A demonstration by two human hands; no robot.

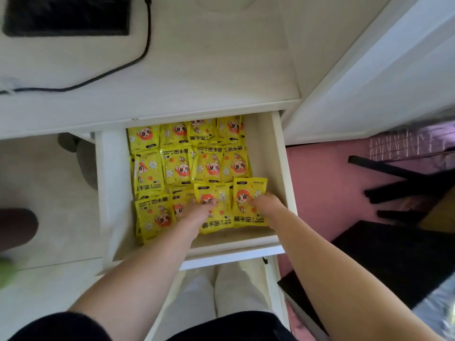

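Note:
An open white drawer holds several yellow hand warmer packets laid in rows, each printed with an orange cartoon figure. My left hand lies on a packet in the front row, its fingertips pressing down on it. My right hand reaches in beside the drawer's right wall. It holds the front right packet by its right edge, fingers on top and thumb hidden. That packet overlaps the one next to it.
The drawer sticks out from under a white desk top, which carries a black cable and a dark device at the back left. Pink floor, black furniture legs and a dark mat lie to the right. My white-trousered legs are below.

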